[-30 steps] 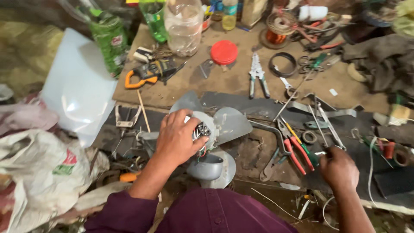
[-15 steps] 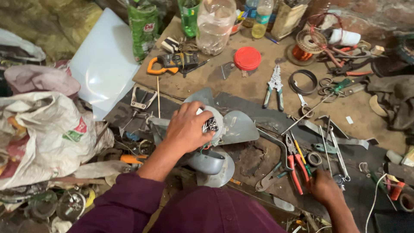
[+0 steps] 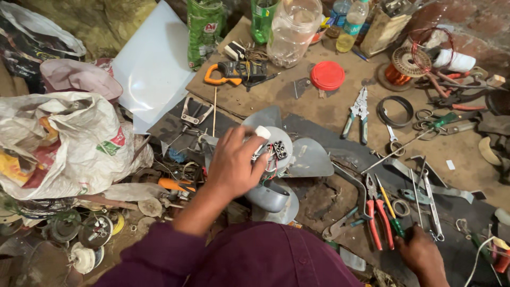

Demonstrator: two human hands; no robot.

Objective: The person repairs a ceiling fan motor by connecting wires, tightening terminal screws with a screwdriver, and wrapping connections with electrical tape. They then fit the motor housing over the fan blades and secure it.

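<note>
- View from above a crowded repair bench (image 3: pixel 319 111); a person in a maroon sleeve works with both bare hands.
- The left hand (image 3: pixel 234 165) is cupped over the back of a small grey fan motor (image 3: pixel 271 159), fingers curled and gripping it. The motor sits at the middle of the bench, grey blades spreading to the far side and right.
- The right hand (image 3: pixel 422 255) rests at the near right, fingers closed around the green handle of a screwdriver (image 3: pixel 390 210) lying beside red-handled pliers (image 3: pixel 378 215).
- Thin coloured wires (image 3: pixel 268 165) and a black terminal block (image 3: pixel 280 150) lie exposed just beside the left fingertips; a tightened or twisted grip could likely snag or snap a wire.
- The motor looks propped on its round base, so it may tip if pressed unevenly.
- Loose tools crowd the right hand; lifting one could drag or scatter the others.
- Far off stand green bottles (image 3: pixel 204 29) and a red lid (image 3: pixel 327 75).
</note>
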